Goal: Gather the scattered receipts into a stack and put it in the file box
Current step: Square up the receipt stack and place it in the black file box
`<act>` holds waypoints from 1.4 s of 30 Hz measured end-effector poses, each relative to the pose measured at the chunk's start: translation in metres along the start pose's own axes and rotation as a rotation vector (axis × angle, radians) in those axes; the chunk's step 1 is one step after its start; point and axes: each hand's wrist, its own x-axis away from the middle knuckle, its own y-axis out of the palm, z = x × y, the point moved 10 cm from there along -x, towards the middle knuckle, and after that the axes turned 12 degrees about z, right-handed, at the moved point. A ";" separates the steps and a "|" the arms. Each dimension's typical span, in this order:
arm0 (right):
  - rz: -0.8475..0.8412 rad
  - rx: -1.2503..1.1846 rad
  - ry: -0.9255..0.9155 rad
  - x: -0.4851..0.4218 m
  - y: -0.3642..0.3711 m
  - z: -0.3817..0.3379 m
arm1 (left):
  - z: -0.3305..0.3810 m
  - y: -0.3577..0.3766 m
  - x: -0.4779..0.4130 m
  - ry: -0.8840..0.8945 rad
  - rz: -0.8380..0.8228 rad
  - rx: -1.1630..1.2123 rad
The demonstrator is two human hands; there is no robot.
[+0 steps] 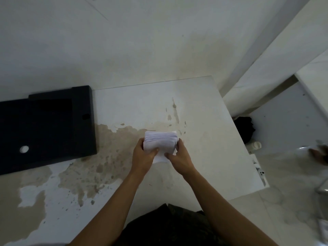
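Stained white table (204, 121) carries the black file box (48, 125) at far left. Left hand (142, 157) and right hand (179, 158) both grip the receipt stack (160, 141), probably uneven below; square the edges before carrying.

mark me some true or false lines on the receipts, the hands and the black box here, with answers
1. The left hand and the right hand both hold the stack of receipts. True.
2. The stack lies inside the file box. False: it is in the hands, apart from the box and to its right.
3. The file box is black and sits on the left part of the table. True.
4. The table top is spotless. False: brown stains spread over it, in front of the box and under the hands.
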 end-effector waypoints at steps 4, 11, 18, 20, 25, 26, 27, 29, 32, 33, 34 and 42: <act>-0.011 0.048 0.004 -0.007 0.011 0.002 | -0.001 0.009 -0.009 0.030 0.016 -0.114; -0.023 0.172 0.007 -0.009 0.024 0.014 | -0.029 0.013 -0.003 -0.129 -0.121 -0.114; 0.033 0.063 0.159 -0.017 0.008 0.013 | -0.018 0.007 -0.001 -0.231 -0.188 -0.010; 0.005 -0.037 0.193 -0.015 0.009 0.009 | -0.007 0.004 0.003 -0.262 -0.164 0.056; -0.053 -0.135 0.215 -0.012 0.009 0.000 | 0.010 -0.001 0.019 -0.328 -0.088 0.165; -0.063 -0.144 0.217 -0.011 0.010 -0.002 | 0.011 -0.003 0.022 -0.345 -0.077 0.177; -0.071 -0.148 0.217 -0.010 0.011 -0.003 | 0.013 -0.005 0.025 -0.355 -0.064 0.183; -0.075 -0.143 0.205 -0.007 0.016 -0.006 | 0.016 -0.013 0.031 -0.361 -0.025 0.178; -0.104 -0.167 0.167 -0.002 0.028 -0.017 | 0.023 -0.031 0.036 -0.348 0.030 0.177; -0.117 -0.183 0.160 -0.001 0.033 -0.021 | 0.024 -0.039 0.037 -0.350 0.047 0.192; -0.123 -0.206 0.160 0.000 0.037 -0.026 | 0.024 -0.048 0.040 -0.367 0.064 0.232; -0.082 -0.550 0.134 0.021 0.080 -0.100 | 0.028 -0.109 0.045 -0.382 0.145 1.097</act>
